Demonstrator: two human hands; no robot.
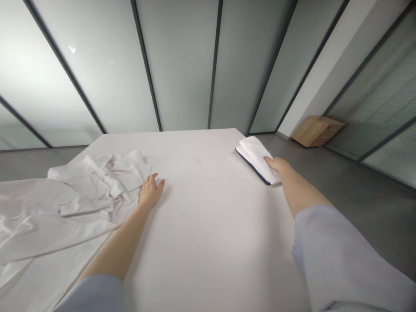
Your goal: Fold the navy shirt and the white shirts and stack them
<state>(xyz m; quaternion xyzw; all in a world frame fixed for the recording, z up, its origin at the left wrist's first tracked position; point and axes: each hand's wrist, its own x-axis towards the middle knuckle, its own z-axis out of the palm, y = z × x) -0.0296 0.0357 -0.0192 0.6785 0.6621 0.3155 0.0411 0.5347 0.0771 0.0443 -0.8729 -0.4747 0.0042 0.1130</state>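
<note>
Fingers [151, 178]: left hand's are loosely apart, slightly bent, thumb out to the side, nothing gripped; right hand's are closed on a folded cloth, thumb on top, other fingers hidden beneath.

Left to right. White fabric [97, 184], big, rumpled, spread over the left side of the table [201, 225]; bunched folds toward the far end, flatter layers nearer the camera. Left sleeve [94, 294], light blue-grey, bottom edge of view, forearm bare. Left hand [150, 190] palm down at the fabric's right border; can't tell if the fingers press on fabric or tabletop. Middle of table: plain white surface, soft shadows. Behind it, frosted glass panels [182, 65] in dark frames, brighter on the left side.

Folded cloth [253, 157]: white, dark navy strip along its left lower edge, near the table's far right corner, overlapping the right edge, well apart from the rumpled fabric. Can't tell if it rests on the table or sits just above. Right hand [277, 164] has it by the right side. Right sleeve [344, 255], same light blue-grey, lower right.

Further right: pale pillar [325, 65], wooden cabinet [313, 130] on the grey floor [344, 195], glass with blinds [386, 82].
</note>
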